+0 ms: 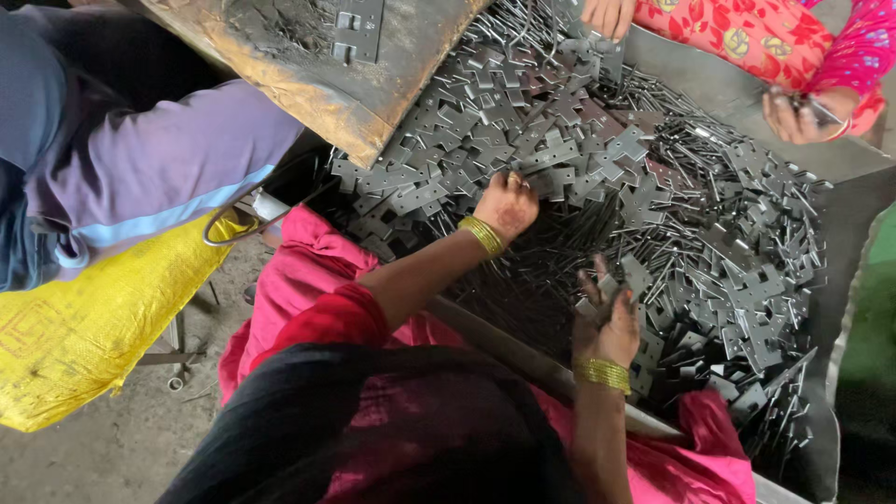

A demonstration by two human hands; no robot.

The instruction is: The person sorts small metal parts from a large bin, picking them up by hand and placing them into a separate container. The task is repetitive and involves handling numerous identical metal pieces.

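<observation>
A big heap of grey metal hinge plates (560, 149) and thin steel pins (691, 215) fills a dark tray (523, 359) in front of me. My left hand (507, 207), with gold bangles at the wrist, reaches into the heap, its fingers curled on a hinge plate at the near-left side. My right hand (609, 322), also bangled, is lower and to the right, close to the tray's near rim. Its fingers are closed on a small hinge plate (597, 297) held just above the pile.
Across the tray a person in red flowered sleeves has one hand (609, 14) in the heap and the other hand (793, 114) holding metal parts. A worn wooden block (308, 84) carrying a hinge stands at the top. A person in purple (140, 159) and a yellow sack (84, 327) are at the left.
</observation>
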